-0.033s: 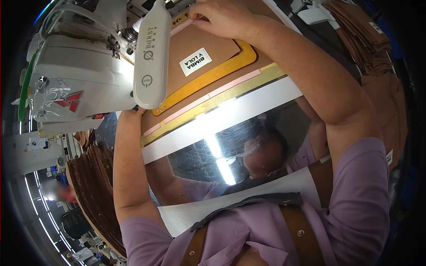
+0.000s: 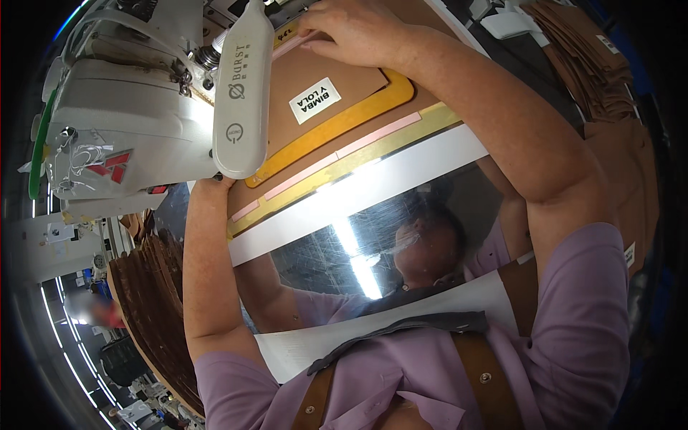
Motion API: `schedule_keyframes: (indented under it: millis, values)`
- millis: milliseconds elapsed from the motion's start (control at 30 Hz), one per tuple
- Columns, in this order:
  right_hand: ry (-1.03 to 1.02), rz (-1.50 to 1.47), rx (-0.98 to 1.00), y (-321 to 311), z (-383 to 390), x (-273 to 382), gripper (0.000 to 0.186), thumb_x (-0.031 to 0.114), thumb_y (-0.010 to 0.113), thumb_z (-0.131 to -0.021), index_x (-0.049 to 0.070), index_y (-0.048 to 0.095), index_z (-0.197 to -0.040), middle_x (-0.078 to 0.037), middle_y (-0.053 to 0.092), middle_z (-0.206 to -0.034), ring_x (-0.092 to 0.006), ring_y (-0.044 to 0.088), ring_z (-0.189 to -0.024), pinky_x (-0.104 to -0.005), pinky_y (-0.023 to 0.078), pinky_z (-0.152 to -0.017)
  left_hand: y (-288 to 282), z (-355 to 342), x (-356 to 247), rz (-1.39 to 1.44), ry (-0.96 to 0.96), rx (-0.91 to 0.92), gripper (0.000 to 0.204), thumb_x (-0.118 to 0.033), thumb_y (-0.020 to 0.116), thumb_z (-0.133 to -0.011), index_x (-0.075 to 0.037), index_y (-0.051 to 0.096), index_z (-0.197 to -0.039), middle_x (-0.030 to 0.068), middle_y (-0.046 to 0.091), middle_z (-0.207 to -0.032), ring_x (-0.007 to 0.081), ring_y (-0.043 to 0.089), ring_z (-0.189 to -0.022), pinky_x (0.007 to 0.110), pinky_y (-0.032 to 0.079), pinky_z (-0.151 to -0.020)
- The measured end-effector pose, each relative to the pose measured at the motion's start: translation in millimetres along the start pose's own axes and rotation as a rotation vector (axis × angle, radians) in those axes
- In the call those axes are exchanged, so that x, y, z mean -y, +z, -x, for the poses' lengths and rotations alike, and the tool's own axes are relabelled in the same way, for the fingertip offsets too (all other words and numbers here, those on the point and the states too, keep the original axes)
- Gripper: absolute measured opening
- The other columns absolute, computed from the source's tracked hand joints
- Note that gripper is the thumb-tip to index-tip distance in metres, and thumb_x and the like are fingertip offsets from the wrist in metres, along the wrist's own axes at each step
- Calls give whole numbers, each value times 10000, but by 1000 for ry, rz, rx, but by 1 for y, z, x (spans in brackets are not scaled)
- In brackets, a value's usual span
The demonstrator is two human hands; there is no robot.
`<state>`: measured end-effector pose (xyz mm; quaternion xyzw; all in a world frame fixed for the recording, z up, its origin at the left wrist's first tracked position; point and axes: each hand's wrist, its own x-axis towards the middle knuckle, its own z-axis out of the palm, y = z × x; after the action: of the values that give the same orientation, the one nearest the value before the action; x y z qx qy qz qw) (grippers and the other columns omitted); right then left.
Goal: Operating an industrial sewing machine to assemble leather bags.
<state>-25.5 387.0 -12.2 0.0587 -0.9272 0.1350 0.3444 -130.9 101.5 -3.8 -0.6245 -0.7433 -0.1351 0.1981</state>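
My right hand [image 2: 351, 30] rests at the far edge of a brown panel [image 2: 315, 68] with a white printed label, its fingers somewhat apart and touching the panel by a pale pink strip [image 2: 288, 47]. Of my left hand [image 2: 215, 183], only the wrist end shows; its fingers are hidden behind a long white lamp-like device [image 2: 242, 100]. A yellow template [image 2: 337, 120] with a rounded corner lies under the panel. Nearer to me, more pink strips [image 2: 380, 136] run along an olive-yellow strip [image 2: 308, 179].
A white sewing machine [image 2: 129, 122] stands on the left, close to my left wrist. Shiny reflective table surface [image 2: 308, 272] lies before me. Brown pieces are stacked [image 2: 584, 64] at the far right, and dark brown ones [image 2: 147, 294] at the left.
The fingers of my right hand have loosened from a pinch and spread slightly at the panel's far edge. My left arm has barely moved.
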Motion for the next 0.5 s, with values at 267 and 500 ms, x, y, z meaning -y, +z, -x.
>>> schedule_keyframes:
  millis: [267,500]
  values:
    - [-35,254,504,-19,0,40,559,595,556,-966,92,781,-1059,-126,748,-980,-278,729,-967,-435,586,-819,-4,-4,-3,-13,-6,22,319,-131,658,-965,-94,687,-1281,109,684,-1270,312,588,-1204,425,468,-1050]
    - [-102,303,463,-22,0,35,414,447,653,-920,53,775,-875,-180,744,-947,-335,712,-930,-484,537,-814,-5,-10,-7,-91,-229,0,351,-252,782,-896,-76,713,-1192,109,690,-1152,257,651,-1018,368,521,-903]
